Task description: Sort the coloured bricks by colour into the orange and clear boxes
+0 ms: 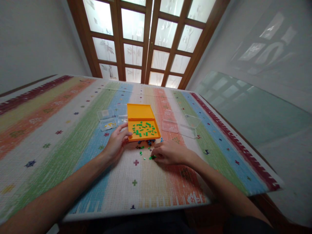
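Note:
My left hand (119, 139) grips the left front corner of an open yellow-orange plastic case (156, 137), thumb over its rim. Many small green toy bricks (140, 124) lie scattered in the case's front half; its other half (139, 111) lies folded back behind. My right hand (164, 152) is down on the cloth just in front of the case, fingers pinched together near loose green bricks (151, 158). Whatever lies between those fingertips is hidden. Dark blue pieces (150, 142) are heaped along the case's front edge, between the two hands.
Left of the case stands an open clear plastic box (102, 127) with yellow pieces inside, beside another clear box (122, 119). To the right are more open clear boxes (170, 126). A striped cloth (97, 182) covers the table. Wooden glazed doors (148, 42) stand behind it.

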Demonstrator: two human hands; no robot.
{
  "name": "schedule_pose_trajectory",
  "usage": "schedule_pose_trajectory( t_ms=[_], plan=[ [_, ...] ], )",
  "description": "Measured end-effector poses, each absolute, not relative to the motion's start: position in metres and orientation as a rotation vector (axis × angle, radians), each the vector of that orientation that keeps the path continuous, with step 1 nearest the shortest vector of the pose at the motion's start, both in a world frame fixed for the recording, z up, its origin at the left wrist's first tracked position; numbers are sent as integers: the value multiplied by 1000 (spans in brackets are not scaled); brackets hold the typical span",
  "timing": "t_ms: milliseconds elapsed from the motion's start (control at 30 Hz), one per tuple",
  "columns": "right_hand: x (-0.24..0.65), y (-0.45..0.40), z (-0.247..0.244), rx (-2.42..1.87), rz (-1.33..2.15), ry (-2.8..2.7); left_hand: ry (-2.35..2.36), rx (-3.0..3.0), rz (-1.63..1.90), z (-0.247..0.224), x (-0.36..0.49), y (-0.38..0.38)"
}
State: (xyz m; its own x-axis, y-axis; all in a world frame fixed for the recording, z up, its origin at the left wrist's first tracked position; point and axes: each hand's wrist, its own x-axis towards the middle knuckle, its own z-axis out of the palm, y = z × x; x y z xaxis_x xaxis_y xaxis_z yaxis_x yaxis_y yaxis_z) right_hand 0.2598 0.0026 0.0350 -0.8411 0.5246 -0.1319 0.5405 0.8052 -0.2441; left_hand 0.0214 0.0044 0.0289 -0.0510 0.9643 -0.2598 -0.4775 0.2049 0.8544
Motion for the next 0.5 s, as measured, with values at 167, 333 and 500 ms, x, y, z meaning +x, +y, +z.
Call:
schedule_pose_trajectory(
  t_ms=[167, 333, 500],
  plan=[
    [258, -1, 38, 901, -373, 2898, 1052, 613, 1298, 31, 22, 4],
    [256, -5, 34, 927, -329, 2909, 1052, 625, 1292, 33, 23, 3],
    [256, -7, 32, 952, -352, 2938, 1042, 629, 1290, 31, 22, 3]
  ],
)
